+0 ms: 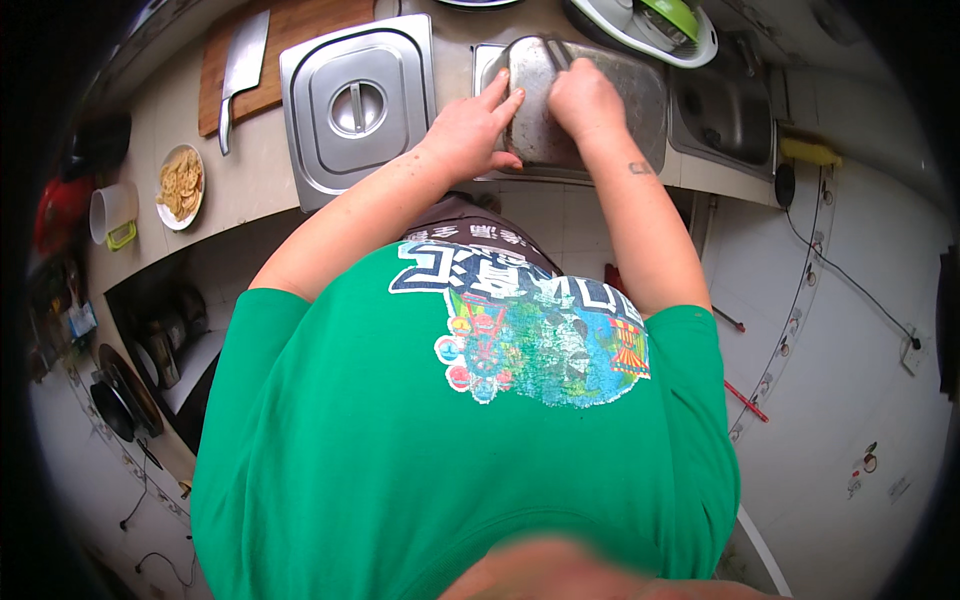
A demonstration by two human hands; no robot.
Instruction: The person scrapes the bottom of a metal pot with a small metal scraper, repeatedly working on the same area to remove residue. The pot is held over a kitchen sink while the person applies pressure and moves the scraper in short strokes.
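Note:
A worn, stained metal pan (pixel 637 97) lies over the right part of the counter beside the sink, its underside seemingly up. My left hand (pixel 484 127) rests with fingers spread on the pan's left edge. My right hand (pixel 589 97) is closed around a dark, narrow tool (pixel 557 54) pressed against the pan's surface; the tool's kind cannot be told, as the fist hides part of it. Left of the pan lies a stainless steel lid (pixel 356 107) with a recessed round handle.
A cleaver (pixel 245 56) lies on a wooden cutting board (pixel 289 30). A plate of sliced food (pixel 181 186) and a plastic container (pixel 112 214) stand at the left. The steel sink (pixel 724 112) is at the right, with a white basket (pixel 600 19) holding green ware behind the pan.

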